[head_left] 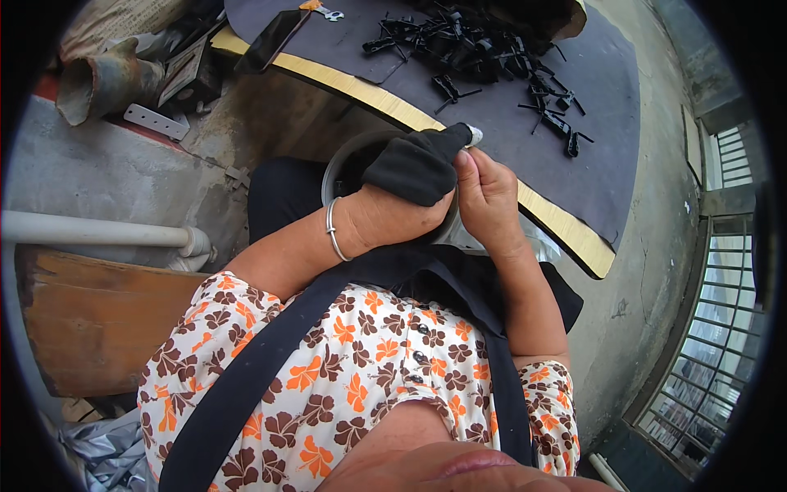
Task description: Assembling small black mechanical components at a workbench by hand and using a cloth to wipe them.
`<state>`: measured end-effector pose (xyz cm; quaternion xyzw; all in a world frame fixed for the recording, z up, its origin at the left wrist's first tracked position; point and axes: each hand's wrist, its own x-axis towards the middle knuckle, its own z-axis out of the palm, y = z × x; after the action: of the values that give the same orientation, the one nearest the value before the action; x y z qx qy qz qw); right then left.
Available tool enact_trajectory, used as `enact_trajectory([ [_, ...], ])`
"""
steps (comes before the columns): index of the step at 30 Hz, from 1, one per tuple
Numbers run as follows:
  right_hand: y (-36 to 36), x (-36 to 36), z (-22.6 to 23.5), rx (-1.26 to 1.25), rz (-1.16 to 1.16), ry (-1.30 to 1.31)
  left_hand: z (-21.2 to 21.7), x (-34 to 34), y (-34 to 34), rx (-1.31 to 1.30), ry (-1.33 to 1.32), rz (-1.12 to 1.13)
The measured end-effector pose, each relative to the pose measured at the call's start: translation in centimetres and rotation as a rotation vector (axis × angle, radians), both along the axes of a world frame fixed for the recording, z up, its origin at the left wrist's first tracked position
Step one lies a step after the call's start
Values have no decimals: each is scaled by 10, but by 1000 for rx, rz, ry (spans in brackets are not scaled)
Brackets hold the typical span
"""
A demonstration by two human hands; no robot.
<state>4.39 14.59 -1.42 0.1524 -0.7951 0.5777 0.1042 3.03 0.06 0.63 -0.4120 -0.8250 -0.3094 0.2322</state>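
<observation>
My left hand [393,215] wears a black cloth cover [416,168], perhaps a glove, that hides its fingers. A small white wrap [475,135] shows at the tip of the covered finger that points toward the table. Close against that tip, my right hand [489,193] has its thumb and forefinger pinched together; what lies between them is too small to make out. Both hands are raised at the table's near edge, over a round grey bucket [331,176]. Many black plastic clip-like parts with thin prongs [471,49] lie heaped on the table, several of them apart from the heap [566,135].
The table [602,107] has a dark grey top and a pale yellow edge. A dark flat phone-like slab [272,39] and a small wrench [332,15] lie at its far left. Leftward are a rusty pipe piece [111,82], a white pipe [98,229] and a wooden board [102,320].
</observation>
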Motion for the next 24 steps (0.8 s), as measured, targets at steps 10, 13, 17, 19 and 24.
enact_trajectory([
  [10, -1, 4, 7, -121, 47, -148, 1, 4, -2, 115, -141, 29],
  [13, 0, 2, 3, -18, 26, -135, 1, 2, 0, 44, -51, 52],
  [17, 0, 1, 0, -144, 78, -185, -5, 1, 0, 46, 15, 78],
  [19, 2, 0, 2, -261, 141, -267, -1, 2, -2, 156, -279, 39],
  [24, 14, -2, 8, -176, 77, -114, 17, 0, -12, 496, -954, -138],
])
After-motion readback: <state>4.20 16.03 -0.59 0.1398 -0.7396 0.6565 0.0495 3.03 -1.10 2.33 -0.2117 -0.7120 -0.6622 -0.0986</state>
